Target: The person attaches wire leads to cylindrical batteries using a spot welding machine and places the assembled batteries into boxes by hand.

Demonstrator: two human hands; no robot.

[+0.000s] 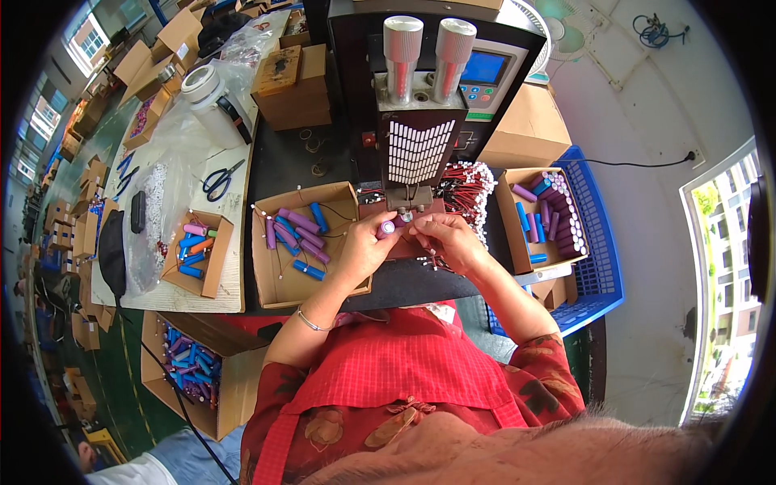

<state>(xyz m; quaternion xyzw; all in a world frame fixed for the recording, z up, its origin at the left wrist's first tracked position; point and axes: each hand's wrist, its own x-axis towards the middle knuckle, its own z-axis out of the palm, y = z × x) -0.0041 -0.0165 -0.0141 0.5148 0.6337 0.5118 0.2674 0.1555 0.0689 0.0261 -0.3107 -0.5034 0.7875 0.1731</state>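
My left hand is closed round a purple cylindrical battery cell, one round end facing up. Just right of it, the fingers of my right hand are pinched together; what they hold is too small to make out. Both hands are at the foot of a black spot welder, close under its metal head. Another bit of purple shows between the fingertips, partly hidden. Behind my right hand lies a bundle of red wires with white connectors.
To the left, a cardboard tray holds purple and blue cells with leads. At right, a carton of cells sits by a blue plastic basket. Scissors, a white jug and a small box occupy the pale side table.
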